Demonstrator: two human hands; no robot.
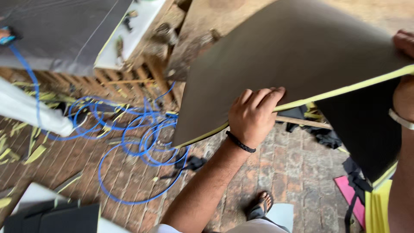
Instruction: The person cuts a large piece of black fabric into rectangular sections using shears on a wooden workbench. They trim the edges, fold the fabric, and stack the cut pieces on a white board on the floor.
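Observation:
I hold a large flat foam panel (293, 56), dark grey on top with a yellow edge, tilted above the brick floor. My left hand (252, 114), with a black cord bracelet at the wrist, grips the panel's near edge with fingers curled over the top. My right hand (405, 43) grips the panel's right edge at the frame's side; its wrist carries a pale band. The panel's far corners run out of view.
A blue hose (138, 142) lies in coils on the brick floor (284, 164). Yellow foam scraps (36, 153) litter the left. A grey-covered table (56, 39) stands upper left. Dark and yellow sheets (375, 142) lean at the right. My sandalled foot (261, 205) is below.

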